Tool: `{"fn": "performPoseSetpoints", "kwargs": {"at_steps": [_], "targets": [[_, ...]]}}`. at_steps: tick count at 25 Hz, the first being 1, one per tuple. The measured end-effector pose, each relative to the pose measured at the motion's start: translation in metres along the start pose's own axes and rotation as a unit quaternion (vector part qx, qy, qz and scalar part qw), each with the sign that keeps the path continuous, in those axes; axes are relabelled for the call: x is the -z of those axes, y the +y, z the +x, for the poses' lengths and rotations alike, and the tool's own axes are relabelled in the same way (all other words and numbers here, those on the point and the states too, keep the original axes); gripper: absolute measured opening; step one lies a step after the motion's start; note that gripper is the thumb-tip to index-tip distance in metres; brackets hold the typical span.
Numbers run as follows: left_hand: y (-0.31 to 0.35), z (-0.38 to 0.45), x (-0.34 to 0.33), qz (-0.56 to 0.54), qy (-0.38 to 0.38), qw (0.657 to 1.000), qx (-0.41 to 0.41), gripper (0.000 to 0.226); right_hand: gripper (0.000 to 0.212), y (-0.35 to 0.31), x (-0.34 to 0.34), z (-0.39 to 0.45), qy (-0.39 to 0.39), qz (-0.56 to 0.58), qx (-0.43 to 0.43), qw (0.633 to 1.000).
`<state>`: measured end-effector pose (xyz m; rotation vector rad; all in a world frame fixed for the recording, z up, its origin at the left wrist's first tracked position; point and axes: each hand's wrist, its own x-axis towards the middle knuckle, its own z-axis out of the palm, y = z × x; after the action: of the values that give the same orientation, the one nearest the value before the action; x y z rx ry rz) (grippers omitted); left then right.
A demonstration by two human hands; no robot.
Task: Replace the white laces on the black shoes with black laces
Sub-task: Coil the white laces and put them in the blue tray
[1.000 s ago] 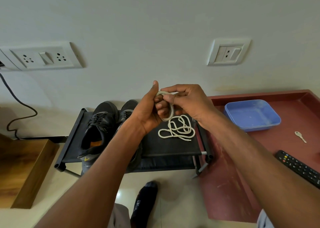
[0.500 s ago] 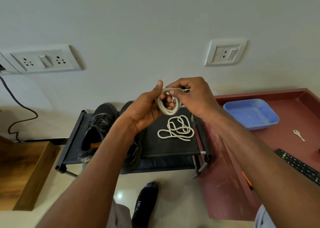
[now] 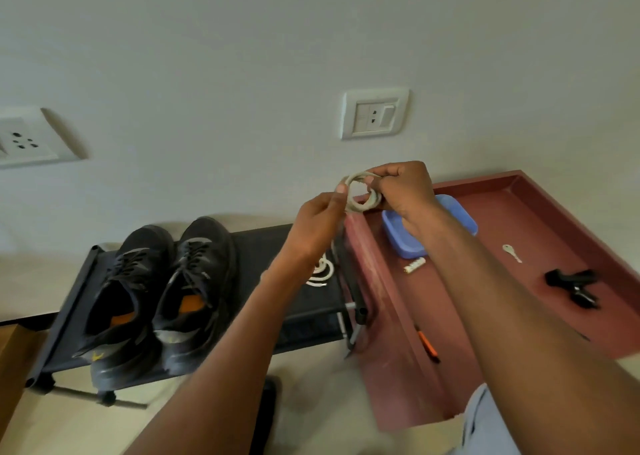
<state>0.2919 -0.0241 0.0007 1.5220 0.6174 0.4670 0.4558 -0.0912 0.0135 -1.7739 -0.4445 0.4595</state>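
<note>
Between both hands (image 3: 403,191), coiled white lace (image 3: 360,195)

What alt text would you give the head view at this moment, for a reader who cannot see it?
Both hands hold a coiled white lace up before the wall, the left hand pinching one side and the right hand gripping the other. Below, two black shoes with dark laces stand on a black rack beside a second white lace; a maroon tray lies to the right.
</note>
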Motion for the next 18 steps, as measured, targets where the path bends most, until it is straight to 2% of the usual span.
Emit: {"fn": "performPoseSetpoints", "kwargs": {"at_steps": [3, 5, 10, 12, 15, 18], "targets": [[-0.011, 0.008, -0.037, 0.064, -0.063, 0.995, -0.047, 0.037, 0.012, 0.032, 0.035, 0.026, 0.046, 0.037, -0.083, 0.995], [-0.021, 0.014, -0.055, 0.122, -0.104, 0.986, -0.045, 0.045, 0.016, 0.051, 0.053, 0.04, 0.084, 0.023, -0.131, 0.988], [-0.035, 0.027, -0.069, 0.239, -0.137, 0.961, -0.028, 0.046, 0.01, 0.083, 0.072, 0.062, 0.119, -0.055, -0.172, 0.976], [-0.039, 0.028, -0.071, 0.294, -0.143, 0.944, -0.036, 0.044, 0.003, 0.091, 0.07, 0.062, 0.096, -0.135, -0.165, 0.972], [-0.039, 0.026, -0.069, 0.371, -0.15, 0.914, -0.068, 0.045, 0.019, 0.089, 0.061, 0.054, 0.021, -0.316, -0.109, 0.942], [-0.036, 0.025, -0.063, 0.397, -0.137, 0.903, -0.096, 0.042, 0.025, 0.082, 0.054, 0.048, 0.013, -0.399, -0.067, 0.915]]}}
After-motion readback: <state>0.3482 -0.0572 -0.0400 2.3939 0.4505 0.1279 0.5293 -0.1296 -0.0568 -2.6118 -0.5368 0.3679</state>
